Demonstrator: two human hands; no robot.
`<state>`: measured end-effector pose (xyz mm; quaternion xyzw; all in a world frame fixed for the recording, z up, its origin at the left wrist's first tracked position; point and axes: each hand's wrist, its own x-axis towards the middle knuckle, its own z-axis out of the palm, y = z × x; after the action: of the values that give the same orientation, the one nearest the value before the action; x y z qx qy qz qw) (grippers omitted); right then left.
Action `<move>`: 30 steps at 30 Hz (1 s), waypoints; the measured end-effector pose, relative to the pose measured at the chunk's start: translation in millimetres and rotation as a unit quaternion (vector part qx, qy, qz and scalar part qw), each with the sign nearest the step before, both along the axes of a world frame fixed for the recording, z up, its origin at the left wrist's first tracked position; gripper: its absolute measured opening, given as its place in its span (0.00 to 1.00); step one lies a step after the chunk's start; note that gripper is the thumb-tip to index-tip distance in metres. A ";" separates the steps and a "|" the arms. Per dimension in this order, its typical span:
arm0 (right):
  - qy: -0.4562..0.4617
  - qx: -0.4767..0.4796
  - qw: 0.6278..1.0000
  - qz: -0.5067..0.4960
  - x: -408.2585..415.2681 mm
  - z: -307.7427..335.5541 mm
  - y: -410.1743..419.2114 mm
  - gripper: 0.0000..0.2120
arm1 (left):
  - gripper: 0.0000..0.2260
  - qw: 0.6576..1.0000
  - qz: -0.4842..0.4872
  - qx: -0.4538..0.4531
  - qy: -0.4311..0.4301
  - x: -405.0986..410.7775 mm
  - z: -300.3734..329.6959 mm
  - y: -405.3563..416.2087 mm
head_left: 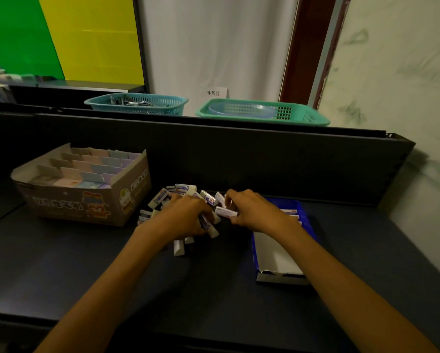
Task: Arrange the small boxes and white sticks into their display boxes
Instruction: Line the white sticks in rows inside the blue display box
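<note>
A loose pile of white sticks (183, 191) lies on the dark table between two display boxes. My left hand (185, 217) grips several sticks, whose ends poke out below its fingers. My right hand (254, 211) pinches one white stick (226, 212) at the pile's right edge. The blue display box (277, 256) sits to the right, partly under my right wrist, with a white inside and a few sticks at its far end. The brown display box (86, 200) on the left holds rows of small pastel boxes (91, 166).
A dark back panel (239, 154) rises behind the table. On the ledge above it stand a teal basket (137, 103) with metal items and a green basket (262, 112) holding a clear lid. A wall is close on the right.
</note>
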<state>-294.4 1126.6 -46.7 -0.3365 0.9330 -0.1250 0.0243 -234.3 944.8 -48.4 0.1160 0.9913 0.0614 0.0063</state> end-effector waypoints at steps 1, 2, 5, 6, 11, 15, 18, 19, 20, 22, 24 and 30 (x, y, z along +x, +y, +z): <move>-0.008 -0.016 1.000 -0.007 -1.5 1.7 1.5 0.19 | 0.14 1.000 -0.005 -0.006 0.006 -0.4 -0.2 0.4; -0.016 -0.038 0.999 -0.012 -3.0 4.5 3.3 0.19 | 0.13 1.000 -0.009 -0.011 0.010 -1.3 -0.5 1.4; -0.028 -0.099 0.995 -0.013 -7.1 15.3 11.2 0.18 | 0.13 1.000 -0.018 -0.015 0.009 -3.3 -2.5 5.3; -0.026 -0.112 0.993 -0.009 -8.1 19.0 15.1 0.19 | 0.13 1.000 -0.022 -0.011 0.012 -4.0 -3.4 6.2; -0.029 -0.178 0.984 -0.004 -10.6 31.7 46.4 0.16 | 0.11 0.997 -0.020 0.066 0.030 -3.4 2.1 7.3; -0.045 -0.202 0.978 0.000 -13.4 29.9 72.3 0.15 | 0.10 0.978 -0.019 0.193 0.075 -2.6 15.2 12.9; -0.051 -0.214 0.976 -0.008 -14.1 26.8 86.4 0.15 | 0.12 0.951 -0.012 0.299 0.084 -2.8 21.0 23.0; -0.052 -0.215 0.975 -0.010 -13.9 26.2 90.4 0.15 | 0.13 0.943 -0.013 0.322 0.083 -3.9 21.5 26.7; -0.055 -0.216 0.975 -0.010 -13.8 25.8 94.0 0.15 | 0.13 0.936 -0.014 0.343 0.079 -4.8 22.3 31.0; -0.063 -0.224 0.972 -0.006 -13.7 25.3 101.1 0.15 | 0.13 0.925 -0.011 0.375 0.067 -8.2 21.8 38.1; -0.074 -0.235 0.969 -0.001 -14.0 24.7 107.4 0.15 | 0.13 0.917 -0.008 0.393 0.064 -12.4 19.4 44.0; -0.136 -0.282 0.950 -0.002 -14.6 22.9 119.7 0.14 | 0.14 0.923 -0.015 0.378 0.071 -21.1 13.6 60.6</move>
<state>-309.0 1246.3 -23.8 -0.3072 0.8486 -0.4271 0.0547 -255.4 1005.4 -34.7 0.1285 0.8907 0.4226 -0.1075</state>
